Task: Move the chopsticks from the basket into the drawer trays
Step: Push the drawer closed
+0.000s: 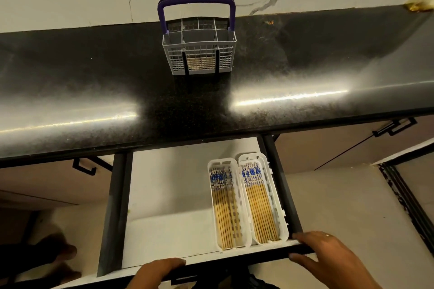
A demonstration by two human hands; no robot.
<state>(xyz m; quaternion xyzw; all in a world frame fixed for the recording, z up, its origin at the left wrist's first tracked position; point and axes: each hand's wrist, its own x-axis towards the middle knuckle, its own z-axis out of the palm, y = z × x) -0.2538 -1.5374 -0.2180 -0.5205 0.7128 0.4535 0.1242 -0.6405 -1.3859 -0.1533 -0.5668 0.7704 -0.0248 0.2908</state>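
A grey wire basket (199, 54) with a purple handle stands on the dark counter near the wall; no chopsticks stick out of it. Below, the drawer (164, 195) is pulled out. Two white trays lie side by side at its right: the left tray (215, 206) and the right tray (280, 206), each filled with several bamboo chopsticks (259, 209) with blue-and-white tops. My left hand (157, 270) grips the drawer's front edge near the middle, fingers curled over it. My right hand (328, 256) holds the same edge at the right corner, just in front of the right tray.
The dark stone counter (94, 91) overhangs the drawer's back. Closed cabinet fronts with black handles (394, 128) flank the drawer. A dark strip (404, 199) borders the floor at the right. My feet (63, 256) show blurred at the lower left.
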